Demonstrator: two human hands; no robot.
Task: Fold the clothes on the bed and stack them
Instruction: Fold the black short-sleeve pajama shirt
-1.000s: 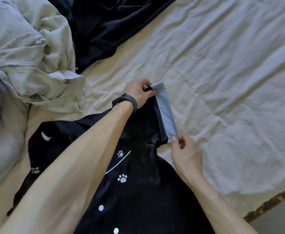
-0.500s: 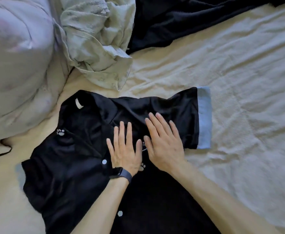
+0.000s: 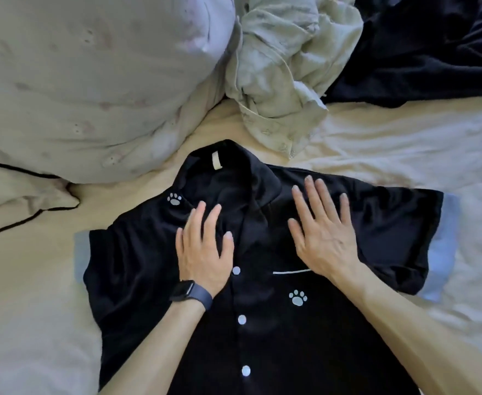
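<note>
A black short-sleeved pyjama shirt [image 3: 277, 323] with white buttons, paw prints and light blue sleeve cuffs lies front up and spread flat on the cream bed sheet [image 3: 405, 155], collar pointing away from me. My left hand [image 3: 204, 246], with a dark watch on its wrist, rests flat on the shirt's chest just left of the button line. My right hand [image 3: 322, 232] lies flat, fingers spread, on the right chest above the pocket trim. Neither hand grips the cloth.
A large pale pillow [image 3: 91, 81] fills the upper left, with a second cream pillow edged in black [image 3: 11, 201] below it. A crumpled pale green garment [image 3: 285, 69] lies beyond the collar. A dark navy garment [image 3: 428, 49] sprawls at the upper right.
A second ago both hands pinched the right sleeve's blue cuff. They let go and now lie flat on the chest, spread further apart than half a second ago. My view has shifted over the shirt's middle.
</note>
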